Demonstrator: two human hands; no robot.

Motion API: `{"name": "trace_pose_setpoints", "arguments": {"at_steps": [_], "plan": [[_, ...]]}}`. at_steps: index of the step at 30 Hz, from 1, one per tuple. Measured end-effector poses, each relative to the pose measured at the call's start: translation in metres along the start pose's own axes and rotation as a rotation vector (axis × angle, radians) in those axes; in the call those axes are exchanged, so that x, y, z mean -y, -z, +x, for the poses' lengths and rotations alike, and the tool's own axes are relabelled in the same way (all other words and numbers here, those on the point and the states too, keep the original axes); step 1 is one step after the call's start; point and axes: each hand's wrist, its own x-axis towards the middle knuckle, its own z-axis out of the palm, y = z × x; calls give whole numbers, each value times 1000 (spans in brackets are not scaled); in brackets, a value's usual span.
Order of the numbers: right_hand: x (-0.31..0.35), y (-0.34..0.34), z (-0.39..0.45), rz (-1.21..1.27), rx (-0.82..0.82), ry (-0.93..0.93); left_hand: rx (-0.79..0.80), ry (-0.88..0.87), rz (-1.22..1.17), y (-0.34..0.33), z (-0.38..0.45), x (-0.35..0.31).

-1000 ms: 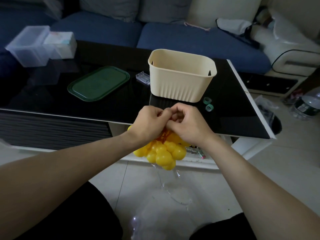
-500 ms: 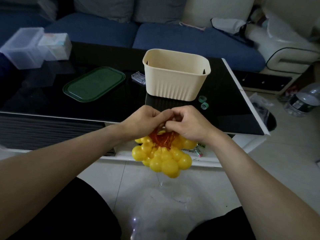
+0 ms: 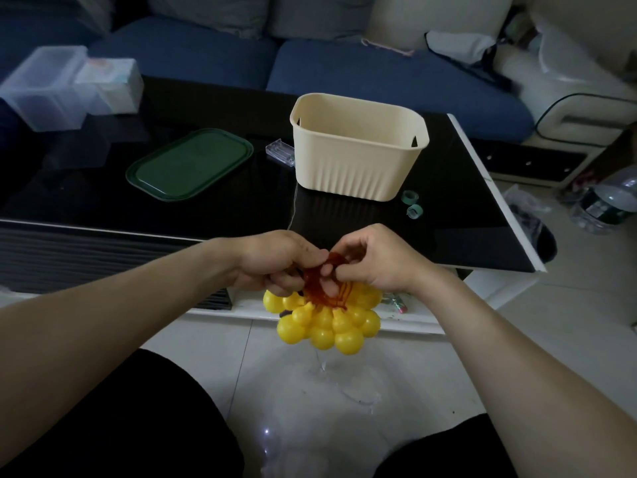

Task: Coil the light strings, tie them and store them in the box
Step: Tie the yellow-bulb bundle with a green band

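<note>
- Head view: a bunched string of round yellow plastic bulbs [image 3: 324, 320] is held off the glossy black table's [image 3: 241, 201] near edge.
- Its red-orange wire coil [image 3: 325, 282] is pinched by the left hand [image 3: 275, 262] and right hand [image 3: 377, 258], fingers curled.
- If the pinch were loosened, the coil could be sprung apart before the cream ribbed plastic box [image 3: 358, 157] is reached.

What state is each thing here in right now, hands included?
Left hand: grips the orange wire.
Right hand: pinches the orange wire.
Yellow ball lights: bunched, hanging below both hands.
Orange wire: coiled, held.
Cream box: upright, open-topped.
Green lid: flat on the table, off any box.
</note>
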Motion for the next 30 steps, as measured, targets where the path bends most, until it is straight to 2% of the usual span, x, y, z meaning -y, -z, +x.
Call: {"name": "trace_pose_setpoints", "arguments": {"at_steps": [4, 5, 7, 9, 10, 12, 16, 17, 19, 22, 25, 30], "plan": [[-4, 10, 0, 6, 74, 19, 40, 105, -66, -6, 3, 2], [-8, 16, 2, 70, 23, 7, 33, 127, -82, -7, 4, 4], [-22, 31, 9, 129, -274, -55, 9, 148, -102, -10, 6, 6], [-38, 45, 13, -41, -591, -184, -41, 158, -116, -13, 9, 9], [-46, 50, 14, -123, -662, -257, -75, 158, -119, -14, 11, 9], [-59, 56, 18, -159, -638, -364, -145, 158, -121, -15, 14, 10], [-87, 51, 25, -256, -382, -501, -205, 161, -114, -17, 19, 13], [-92, 48, 26, -303, -386, -508, -208, 165, -109, -17, 19, 13], [-98, 44, 27, -319, -520, -456, -201, 180, -101, -18, 21, 16], [-94, 41, 22, -214, -704, -357, -183, 202, -90, -18, 22, 18], [-77, 40, 17, 50, -710, -309, -220, 183, -121, -20, 21, 17], [-19, 29, 3, 347, -642, -149, -436, 92, -245, -35, 26, 7]]}}
